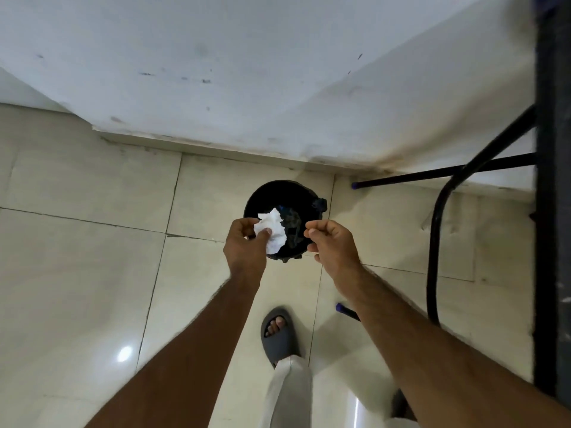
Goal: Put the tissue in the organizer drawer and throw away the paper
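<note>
Now, left hand [244, 239]: I see it pinching the crumpled paper [272, 231] above the bin [284, 193]
Right hand [332, 242]: loosely curled, holding nothing
Risk: paper overhangs the near rim; could flutter onto the floor [92, 273]

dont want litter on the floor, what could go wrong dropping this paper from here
The crumpled paper is pinched in the left hand over the near-left rim of the black bin, not its middle, so it might clip the rim and land on the tiles. Being light, it could also drift. The right hand looks empty.
</note>
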